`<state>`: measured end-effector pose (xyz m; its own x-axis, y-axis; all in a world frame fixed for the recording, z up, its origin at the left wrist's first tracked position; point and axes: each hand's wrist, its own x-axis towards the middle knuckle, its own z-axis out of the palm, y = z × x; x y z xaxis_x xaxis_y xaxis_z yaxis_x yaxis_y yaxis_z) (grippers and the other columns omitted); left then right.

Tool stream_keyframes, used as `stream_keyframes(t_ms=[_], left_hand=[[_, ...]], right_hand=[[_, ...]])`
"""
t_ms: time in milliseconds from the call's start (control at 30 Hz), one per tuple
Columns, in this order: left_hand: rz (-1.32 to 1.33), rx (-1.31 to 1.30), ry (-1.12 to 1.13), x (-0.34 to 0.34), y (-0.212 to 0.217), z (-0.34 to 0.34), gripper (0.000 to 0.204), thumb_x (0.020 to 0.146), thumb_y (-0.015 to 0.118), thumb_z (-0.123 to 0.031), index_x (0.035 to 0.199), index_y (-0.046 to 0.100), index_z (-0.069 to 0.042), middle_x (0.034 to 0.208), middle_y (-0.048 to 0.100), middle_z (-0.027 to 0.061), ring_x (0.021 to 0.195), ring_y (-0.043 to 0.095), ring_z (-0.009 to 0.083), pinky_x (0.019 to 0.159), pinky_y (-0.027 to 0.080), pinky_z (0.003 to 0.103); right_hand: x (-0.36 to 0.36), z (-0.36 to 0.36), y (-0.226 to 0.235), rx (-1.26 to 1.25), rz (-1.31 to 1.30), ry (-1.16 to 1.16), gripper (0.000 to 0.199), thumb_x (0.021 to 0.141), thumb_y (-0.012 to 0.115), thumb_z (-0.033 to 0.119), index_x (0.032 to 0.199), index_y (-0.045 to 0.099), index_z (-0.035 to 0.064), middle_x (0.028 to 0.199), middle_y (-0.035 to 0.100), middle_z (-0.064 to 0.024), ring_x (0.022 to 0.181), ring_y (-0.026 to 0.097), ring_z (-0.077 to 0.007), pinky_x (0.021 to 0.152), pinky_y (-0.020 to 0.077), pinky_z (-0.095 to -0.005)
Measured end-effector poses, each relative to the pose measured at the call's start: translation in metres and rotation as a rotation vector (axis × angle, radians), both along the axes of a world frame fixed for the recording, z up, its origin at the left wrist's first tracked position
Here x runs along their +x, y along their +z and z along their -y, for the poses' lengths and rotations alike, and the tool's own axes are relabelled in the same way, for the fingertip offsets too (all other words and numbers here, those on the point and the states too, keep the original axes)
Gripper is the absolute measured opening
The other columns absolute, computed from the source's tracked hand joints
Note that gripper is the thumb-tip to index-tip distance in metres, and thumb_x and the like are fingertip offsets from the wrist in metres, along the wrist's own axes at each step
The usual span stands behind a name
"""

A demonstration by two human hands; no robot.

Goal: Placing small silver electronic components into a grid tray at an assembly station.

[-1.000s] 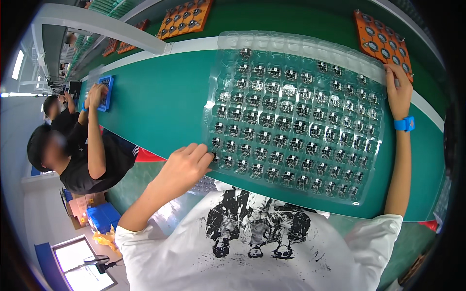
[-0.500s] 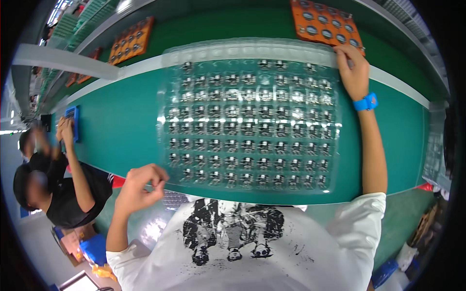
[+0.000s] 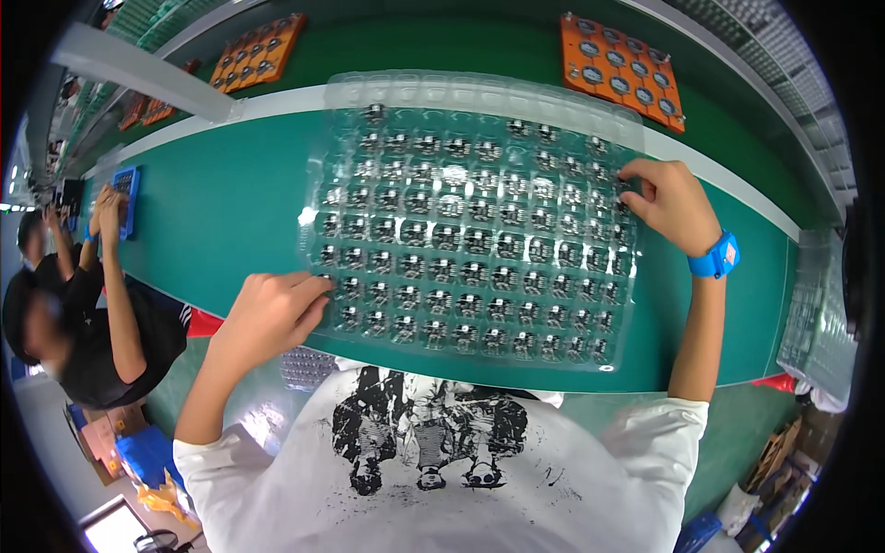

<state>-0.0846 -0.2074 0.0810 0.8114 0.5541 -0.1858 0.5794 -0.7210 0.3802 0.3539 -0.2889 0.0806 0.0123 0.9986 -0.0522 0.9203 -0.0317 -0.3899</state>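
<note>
A large clear plastic tray (image 3: 406, 93) lies on the green bench, its pockets mostly filled with small silver-and-black metal parts (image 3: 477, 241). Its top row holds only a few, with bare pockets between them. At the tray's left edge, my left hand (image 3: 269, 318) is closed, fingertips pinched at the rim beside the outermost column of parts. My right hand (image 3: 676, 205), with a blue wrist strap (image 3: 714, 258), reaches over the right edge. Its thumb and forefinger are bent and apart, touching the tray near the end parts; nothing shows held between them.
Orange fixture plates (image 3: 622, 69) with round metal inserts stand on the ledge beyond the bench, at right and left. A grey post (image 3: 143, 74) rises at the far left. Left, a co-worker's hands (image 3: 109, 210) are at a blue tray (image 3: 129, 203). Clear trays (image 3: 813, 304) are stacked at right.
My left hand has moved from beside the tray up to its left edge. The right hand has come from the far right corner down along the right edge. The view has shifted slightly.
</note>
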Motion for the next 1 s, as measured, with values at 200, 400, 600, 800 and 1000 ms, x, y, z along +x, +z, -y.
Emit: stream_keyframes(t_ms=[200, 400, 600, 800, 1000], left_hand=[[0.023, 0.064, -0.126, -0.001, -0.006, -0.004, 0.011, 0.075, 0.064, -0.003, 0.085, 0.061, -0.002, 0.076, 0.060, 0.0119, 0.067, 0.060, 0.0296, 0.058, 0.046, 0.039], [0.328, 0.042, 0.265, -0.001, 0.006, -0.014, 0.009, 0.081, 0.063, 0.002, 0.085, 0.055, 0.000, 0.076, 0.054, 0.0121, 0.060, 0.056, 0.0292, 0.055, 0.043, 0.036], [0.386, 0.003, 0.234, 0.011, -0.014, -0.042, 0.011, 0.082, 0.061, 0.004, 0.088, 0.053, 0.001, 0.075, 0.052, 0.0101, 0.056, 0.048, 0.0191, 0.052, 0.039, 0.030], [0.537, -0.053, 0.058, 0.060, -0.006, -0.077, 0.009, 0.082, 0.062, 0.002, 0.089, 0.057, 0.002, 0.080, 0.055, 0.0080, 0.060, 0.047, 0.0144, 0.055, 0.039, 0.027], [0.592, -0.106, -0.036, 0.117, -0.003, -0.097, 0.012, 0.084, 0.059, 0.000, 0.096, 0.061, 0.001, 0.082, 0.059, 0.0093, 0.064, 0.053, 0.0189, 0.058, 0.042, 0.029]], right_hand=[[-0.007, 0.005, -0.005, 0.228, 0.144, 0.056, 0.012, 0.071, 0.067, 0.000, 0.082, 0.065, -0.0006, 0.069, 0.056, -0.0136, 0.059, 0.053, -0.0288, 0.055, 0.0420, -0.0365], [-0.033, 0.038, 0.005, 0.272, 0.187, 0.035, 0.008, 0.072, 0.068, 0.001, 0.079, 0.064, -0.0001, 0.069, 0.053, -0.0135, 0.061, 0.055, -0.0302, 0.053, 0.0427, -0.0377], [-0.037, 0.040, -0.008, 0.259, 0.249, 0.028, 0.009, 0.072, 0.067, 0.003, 0.079, 0.061, 0.0019, 0.071, 0.054, -0.0116, 0.065, 0.056, -0.0317, 0.055, 0.0443, -0.0408], [-0.030, 0.033, 0.005, 0.209, 0.298, 0.110, 0.007, 0.073, 0.065, 0.002, 0.077, 0.059, 0.0025, 0.071, 0.054, -0.0113, 0.065, 0.056, -0.0312, 0.055, 0.0445, -0.0411], [-0.029, 0.036, 0.001, 0.231, 0.286, 0.110, 0.007, 0.074, 0.066, 0.005, 0.077, 0.060, 0.0030, 0.070, 0.053, -0.0102, 0.064, 0.056, -0.0298, 0.054, 0.0446, -0.0407]])
